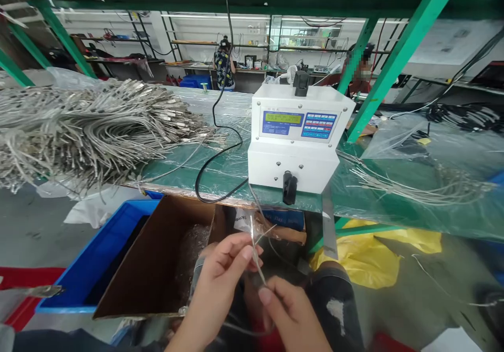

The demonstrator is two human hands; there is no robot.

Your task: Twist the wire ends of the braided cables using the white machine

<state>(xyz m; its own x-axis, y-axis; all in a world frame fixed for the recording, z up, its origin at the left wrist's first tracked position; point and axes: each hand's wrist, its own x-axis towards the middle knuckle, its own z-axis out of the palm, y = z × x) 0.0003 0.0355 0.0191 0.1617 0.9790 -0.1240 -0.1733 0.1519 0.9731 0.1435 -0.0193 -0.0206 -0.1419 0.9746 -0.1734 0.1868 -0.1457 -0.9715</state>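
Note:
Between my two hands, over my lap and just in front of the bench edge, is a thin grey cable (pixel 259 269). My left hand (pixel 226 268) pinches it near its upper end, where a bright tip sticks up and a thin strand branches off to the right. Lower down, my right hand (pixel 289 310) grips the same cable between thumb and fingers. A loop of the cable hangs below my hands. Straight ahead on the bench stands a white machine (pixel 293 137) with a small display, a keypad and a black part at its front.
A large heap of grey cables (pixel 129 126) covers the bench's left side; a smaller bundle (pixel 425 184) lies right. Below are a cardboard box (pixel 129 268), a blue bin (pixel 71 299) and a yellow bag (pixel 362 263). A black cord (pixel 214 110) hangs before the bench. Two people sit beyond.

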